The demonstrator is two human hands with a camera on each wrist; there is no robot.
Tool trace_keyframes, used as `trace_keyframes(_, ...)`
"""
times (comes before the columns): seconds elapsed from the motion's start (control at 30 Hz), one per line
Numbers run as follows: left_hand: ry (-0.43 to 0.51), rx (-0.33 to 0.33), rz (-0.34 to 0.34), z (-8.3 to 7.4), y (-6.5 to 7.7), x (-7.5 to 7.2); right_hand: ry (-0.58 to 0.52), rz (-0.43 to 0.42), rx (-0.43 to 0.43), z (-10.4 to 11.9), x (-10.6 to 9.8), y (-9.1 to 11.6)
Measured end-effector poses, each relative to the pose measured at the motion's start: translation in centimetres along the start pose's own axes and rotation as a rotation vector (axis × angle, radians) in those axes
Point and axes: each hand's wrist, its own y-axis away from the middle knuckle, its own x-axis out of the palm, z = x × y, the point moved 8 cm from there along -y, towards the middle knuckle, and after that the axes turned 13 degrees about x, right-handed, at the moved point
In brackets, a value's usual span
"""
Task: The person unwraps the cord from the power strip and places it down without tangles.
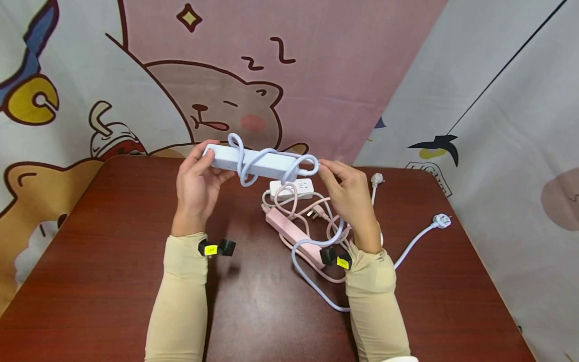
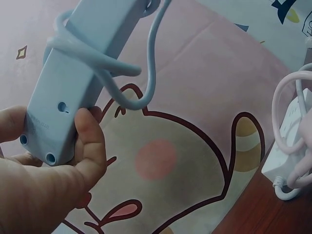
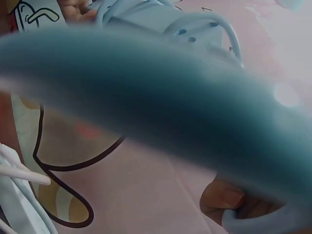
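Above the table's far part, a pale blue power strip [image 1: 271, 165] is held in the air, its cord [image 1: 316, 243] wound loosely around it. My left hand [image 1: 195, 188] grips the strip's left end; the left wrist view shows thumb and fingers on both sides of the strip's underside [image 2: 61, 97]. At the other end, my right hand [image 1: 352, 198] pinches a loop of the cord between thumb and fingers. A blurred stretch of cord [image 3: 146, 92] covers much of the right wrist view. The rest of the cord hangs to the table, ending in a blue plug [image 1: 441, 221] at the right.
Below the hands lie a pink power strip [image 1: 293, 235] and a white power strip [image 1: 303, 187], their cords tangled together. A pink plug [image 1: 319, 211] sits among the loops. A white plug [image 1: 377, 179] lies near the back edge of the brown table [image 1: 113, 261]. Printed curtains hang behind.
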Motion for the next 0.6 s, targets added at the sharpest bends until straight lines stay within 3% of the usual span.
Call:
trace_keyframes(0.37, -0.048, -0.008, -0.012, 0.0, 0.1, 0.0, 0.1, 0.106, -0.018, -0.1, 1.5, 0.2)
trace_keyframes(0.6, -0.046, -0.007, -0.071, -0.1, -0.1, -0.5, 0.147, 0.207, -0.062, 0.2, 2.5, 0.5)
